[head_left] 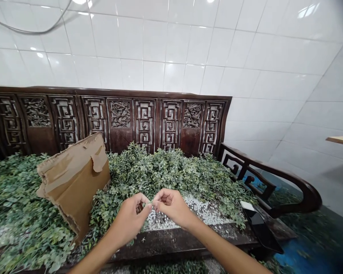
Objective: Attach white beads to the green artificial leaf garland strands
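Observation:
My left hand (133,217) and my right hand (171,207) meet fingertip to fingertip above the front of a dark wooden bench (165,241). Both are pinched closed. Something tiny and pale seems to be between the fingertips, too small to make out. Under and behind the hands lie many small white pieces (208,213) on the seat. Behind them rises a large heap of green artificial leaf sprigs (165,167).
A torn cardboard piece (80,182) stands upright among the leaves at left. At right, a black phone (261,228) and a small white object (247,206) lie near the carved armrest (300,190). More leaves and something blue are on the floor.

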### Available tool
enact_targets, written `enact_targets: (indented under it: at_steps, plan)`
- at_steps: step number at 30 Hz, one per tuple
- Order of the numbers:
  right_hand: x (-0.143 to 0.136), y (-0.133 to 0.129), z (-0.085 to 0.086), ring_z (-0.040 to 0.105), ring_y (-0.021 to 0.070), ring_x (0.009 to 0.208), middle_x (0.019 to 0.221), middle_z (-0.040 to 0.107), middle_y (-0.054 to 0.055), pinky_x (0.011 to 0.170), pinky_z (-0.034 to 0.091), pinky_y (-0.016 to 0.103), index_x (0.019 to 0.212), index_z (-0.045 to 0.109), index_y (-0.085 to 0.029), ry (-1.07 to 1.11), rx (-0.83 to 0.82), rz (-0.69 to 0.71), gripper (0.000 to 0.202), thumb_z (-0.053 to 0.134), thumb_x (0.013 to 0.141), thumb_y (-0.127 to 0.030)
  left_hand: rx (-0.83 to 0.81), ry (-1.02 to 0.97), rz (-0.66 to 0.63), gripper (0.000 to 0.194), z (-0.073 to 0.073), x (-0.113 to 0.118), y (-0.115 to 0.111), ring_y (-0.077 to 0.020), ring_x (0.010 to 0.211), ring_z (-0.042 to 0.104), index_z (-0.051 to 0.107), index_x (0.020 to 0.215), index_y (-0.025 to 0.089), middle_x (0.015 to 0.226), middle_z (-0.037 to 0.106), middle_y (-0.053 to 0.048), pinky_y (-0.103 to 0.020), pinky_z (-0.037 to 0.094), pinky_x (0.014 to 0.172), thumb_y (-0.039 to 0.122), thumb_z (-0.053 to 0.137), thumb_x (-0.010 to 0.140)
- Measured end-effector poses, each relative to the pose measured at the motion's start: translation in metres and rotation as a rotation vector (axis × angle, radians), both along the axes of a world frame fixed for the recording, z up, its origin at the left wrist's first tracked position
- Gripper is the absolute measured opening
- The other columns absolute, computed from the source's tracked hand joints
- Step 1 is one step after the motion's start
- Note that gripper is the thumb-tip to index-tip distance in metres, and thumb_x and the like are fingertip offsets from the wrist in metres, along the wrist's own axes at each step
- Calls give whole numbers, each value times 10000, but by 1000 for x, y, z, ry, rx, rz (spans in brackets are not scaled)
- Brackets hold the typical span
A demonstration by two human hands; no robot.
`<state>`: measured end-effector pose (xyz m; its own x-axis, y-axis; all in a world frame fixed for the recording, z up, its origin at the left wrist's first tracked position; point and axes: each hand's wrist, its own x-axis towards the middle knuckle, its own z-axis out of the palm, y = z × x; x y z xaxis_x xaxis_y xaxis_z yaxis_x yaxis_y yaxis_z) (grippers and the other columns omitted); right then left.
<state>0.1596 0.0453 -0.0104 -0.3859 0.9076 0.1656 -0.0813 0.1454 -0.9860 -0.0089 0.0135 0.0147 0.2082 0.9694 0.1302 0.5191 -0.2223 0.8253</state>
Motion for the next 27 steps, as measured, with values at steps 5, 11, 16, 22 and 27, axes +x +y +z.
enact_targets:
  at_steps: [5,11,16,22,27]
  plan:
    - [2,6,-8,551,111,584,639,618,-24,598,443,254,744,641,-157,-17,23,-4,231,783,683,-328,-51,38,-94,265,-6,-6,2,-169,688,503,503,770,215,700,529,28,-250,375,639,427,395,887]
    - [4,12,-25,570,111,564,612,607,-33,588,473,257,725,628,-158,-18,-11,3,265,777,681,-372,-326,88,-193,283,-26,-13,0,-139,655,500,382,931,243,752,456,68,-239,398,607,445,539,811]
    - [4,19,-34,606,132,583,633,622,-18,622,521,296,754,614,-158,-14,-28,63,312,752,706,-433,-460,-50,-157,316,-49,-7,8,-134,564,561,342,860,242,725,514,67,-249,408,549,279,607,691]
    - [14,33,-58,649,157,706,772,671,42,657,517,286,874,622,-154,-595,183,-45,316,401,950,-367,-497,-178,-82,271,-59,-11,20,-137,555,542,391,803,231,600,517,79,-255,415,555,274,611,650]
    - [32,32,-93,627,251,859,862,678,113,758,460,333,740,672,-131,-930,232,-1,30,673,710,-135,-563,-295,-16,354,-57,-12,20,-113,551,522,473,927,188,657,515,75,-254,412,579,198,603,598]
